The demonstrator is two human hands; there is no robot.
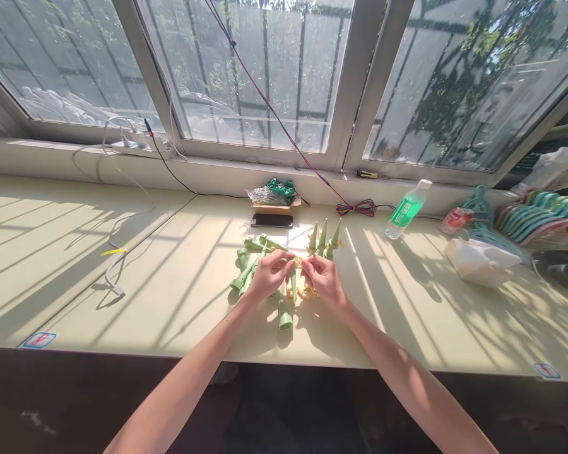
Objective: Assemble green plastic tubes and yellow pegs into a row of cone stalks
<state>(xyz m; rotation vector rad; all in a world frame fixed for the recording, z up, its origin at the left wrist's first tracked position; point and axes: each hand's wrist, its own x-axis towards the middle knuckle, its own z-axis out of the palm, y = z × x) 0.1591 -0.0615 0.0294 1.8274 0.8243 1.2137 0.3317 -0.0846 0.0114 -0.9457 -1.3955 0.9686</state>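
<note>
The left hand's (271,272) fingertips pinch a green cone (293,284), its point downward, between the two hands; the right hand's (322,274) fingers are drawn together just beside its upper end, though whether they grip anything is too small to tell. Yellow pieces (307,292) lie at six o'clock under the hands. Loose green cones (240,281) sprawl from seven to eleven o'clock, and three upright cones (322,238) stand at one. Farther out, a phone (271,220) lies at eleven, a bottle (406,211) stands tilted-looking at two.
</note>
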